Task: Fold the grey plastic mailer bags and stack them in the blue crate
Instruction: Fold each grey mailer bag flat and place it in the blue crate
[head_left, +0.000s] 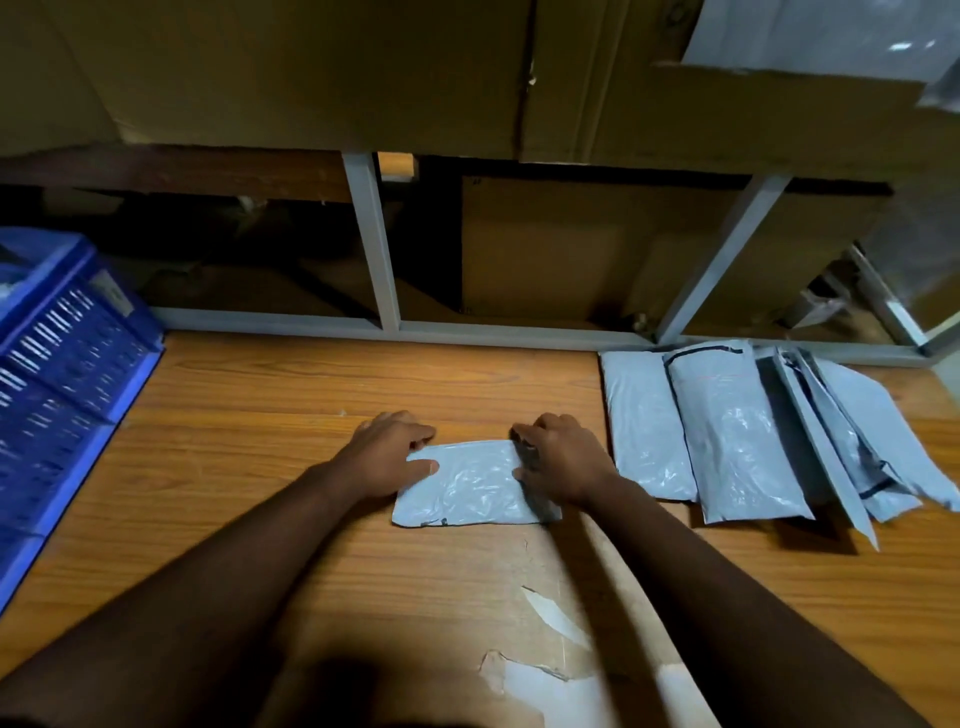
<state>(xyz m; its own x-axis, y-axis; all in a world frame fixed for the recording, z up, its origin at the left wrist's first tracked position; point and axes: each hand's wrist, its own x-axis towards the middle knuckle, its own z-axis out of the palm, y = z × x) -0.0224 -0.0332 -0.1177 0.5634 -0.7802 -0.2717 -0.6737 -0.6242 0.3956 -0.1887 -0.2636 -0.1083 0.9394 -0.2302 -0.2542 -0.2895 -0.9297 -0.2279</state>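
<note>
Grey plastic, folded into a wide rectangle, is what lies under both my hands: the folded mailer bag sits flat near the middle of the surface, its long axis running left to right, parallel to the far edge. My left hand grips its left end, thumb laid on top of the plastic and the other fingers curled over the far left corner. My right hand grips the right end, fingers curled down at the far right corner where a dark strip of the bag shows, thumb pressed on the top face. Toward the far right corner of the surface lies the pile of unfolded mailer bags, overlapping and fanned, their long axes pointing from far edge toward near edge, just beside my right hand but apart from it. The blue crate stands at the left edge, well apart from the bag. Cardboard boxes rise behind the far edge. Veneer near the front edge is chipped.
</note>
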